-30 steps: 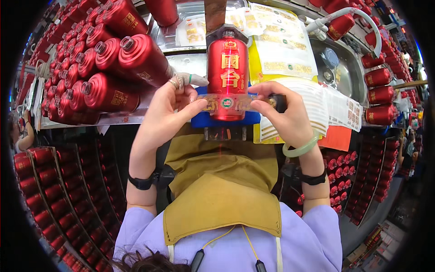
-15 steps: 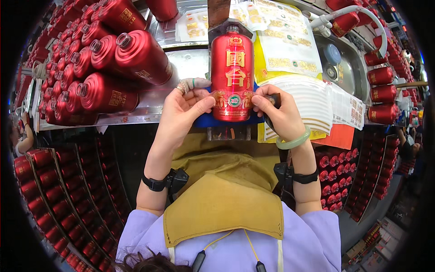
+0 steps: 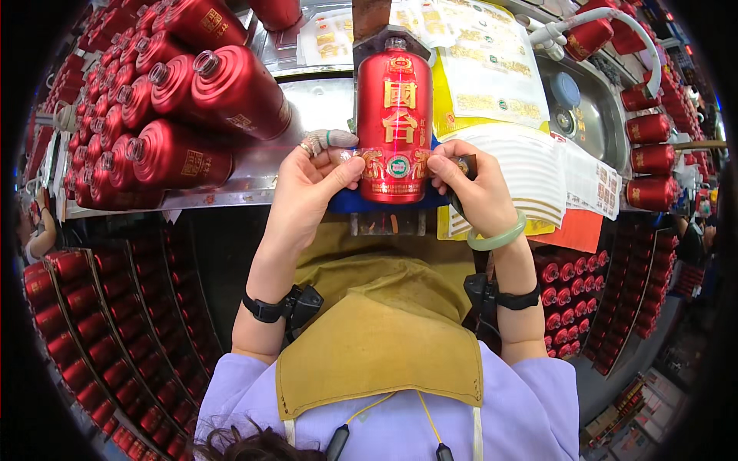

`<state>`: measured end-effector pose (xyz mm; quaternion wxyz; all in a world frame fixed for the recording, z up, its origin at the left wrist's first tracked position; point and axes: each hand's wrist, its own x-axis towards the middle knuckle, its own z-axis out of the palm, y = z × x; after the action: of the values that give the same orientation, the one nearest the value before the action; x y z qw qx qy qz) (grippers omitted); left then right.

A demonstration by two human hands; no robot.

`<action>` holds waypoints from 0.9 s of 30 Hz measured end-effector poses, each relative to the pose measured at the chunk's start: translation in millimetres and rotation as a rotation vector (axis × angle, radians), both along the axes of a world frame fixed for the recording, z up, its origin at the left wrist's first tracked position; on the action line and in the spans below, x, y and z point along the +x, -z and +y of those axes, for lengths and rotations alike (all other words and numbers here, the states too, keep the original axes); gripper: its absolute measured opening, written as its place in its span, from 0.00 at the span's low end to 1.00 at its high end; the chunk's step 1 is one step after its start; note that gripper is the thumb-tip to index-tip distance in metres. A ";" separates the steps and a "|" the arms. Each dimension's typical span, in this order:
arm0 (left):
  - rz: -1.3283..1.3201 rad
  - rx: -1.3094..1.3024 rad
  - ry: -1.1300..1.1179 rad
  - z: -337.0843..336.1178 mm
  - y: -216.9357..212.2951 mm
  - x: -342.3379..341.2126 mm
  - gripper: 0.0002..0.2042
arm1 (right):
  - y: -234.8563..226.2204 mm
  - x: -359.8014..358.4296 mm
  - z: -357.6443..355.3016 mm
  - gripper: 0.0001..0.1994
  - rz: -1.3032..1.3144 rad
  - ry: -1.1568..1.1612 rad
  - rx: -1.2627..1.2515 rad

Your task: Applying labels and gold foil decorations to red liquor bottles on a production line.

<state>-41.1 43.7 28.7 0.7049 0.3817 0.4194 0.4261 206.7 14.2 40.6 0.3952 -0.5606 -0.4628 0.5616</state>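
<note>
A red bottle (image 3: 395, 115) with gold characters lies on a blue cradle (image 3: 350, 202) at the metal bench's front edge, its neck pointing away from me. My left hand (image 3: 311, 188) presses the left end of a gold and red label band (image 3: 393, 163) across the bottle's lower body. My right hand (image 3: 469, 184) presses the band's right end, with a pale green bangle on that wrist. A thin red light line runs down the bottle's middle.
Several red bottles (image 3: 165, 100) lie stacked on the bench at the left. Label sheets (image 3: 492, 69) and a striped sheet stack (image 3: 538, 173) lie to the right. More red bottles (image 3: 649, 157) stand at the far right, and crates of bottles (image 3: 84, 323) sit below on both sides.
The bottle has been pushed further away on the cradle. Both hands have moved up from its base onto the label band and closed in on it.
</note>
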 end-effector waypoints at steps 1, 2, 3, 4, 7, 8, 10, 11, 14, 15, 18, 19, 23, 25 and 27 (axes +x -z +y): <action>-0.004 -0.002 -0.004 -0.4 0.0 0.3 0.17 | 0.3 0.0 0.3 0.10 0.002 -0.001 -0.002; -0.008 -0.004 -0.008 -0.7 0.0 0.6 0.17 | 0.3 0.1 0.5 0.10 -0.003 0.010 -0.016; -0.008 -0.004 -0.009 -1.0 -0.2 0.8 0.17 | 0.3 0.2 0.6 0.10 0.004 -0.002 -0.005; -0.013 -0.008 -0.012 -1.2 -0.4 1.0 0.17 | 0.1 0.5 0.5 0.10 0.005 -0.005 -0.005; -0.022 -0.017 -0.015 -1.3 -1.2 1.3 0.16 | -0.7 0.7 0.1 0.11 0.006 -0.007 -0.009; -0.022 -0.028 -0.015 -1.4 -1.5 1.4 0.16 | -1.0 0.7 -0.1 0.11 0.007 -0.002 -0.012; -0.020 -0.024 -0.014 -1.4 -2.0 1.6 0.16 | -1.4 0.3 -0.5 0.11 0.004 -0.006 -0.006; -0.019 -0.026 -0.014 -1.5 -2.2 1.8 0.16 | -1.3 0.0 -0.6 0.12 0.004 0.002 0.000; -0.022 -0.033 -0.028 -2.1 -2.6 2.6 0.16 | -1.3 -0.8 -0.7 0.11 -0.004 0.011 -0.011; -0.012 -0.037 -0.031 -2.2 -2.7 2.7 0.16 | -1.4 -0.9 -0.7 0.11 -0.004 0.005 -0.007; -0.020 -0.040 -0.034 -2.2 -2.7 3.0 0.16 | -1.5 -0.9 -0.6 0.11 0.012 0.009 -0.013; -0.011 -0.034 -0.032 -2.1 -2.7 3.0 0.16 | -1.8 -0.9 -0.5 0.11 0.005 0.005 -0.011; -0.005 -0.020 -0.024 -2.2 -1.9 3.1 0.16 | -2.2 -0.8 -0.4 0.11 0.015 0.012 -0.010; -0.002 -0.022 -0.028 -2.4 -1.3 3.3 0.16 | -2.2 -0.7 -0.5 0.11 0.019 0.007 -0.008; 0.000 -0.023 -0.030 -2.5 -0.8 3.6 0.16 | -1.9 -0.6 -0.5 0.11 0.024 0.008 -0.011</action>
<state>-37.5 41.1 29.4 0.7028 0.3673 0.4298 0.4318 206.1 13.8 42.4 0.3999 -0.5577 -0.4529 0.5692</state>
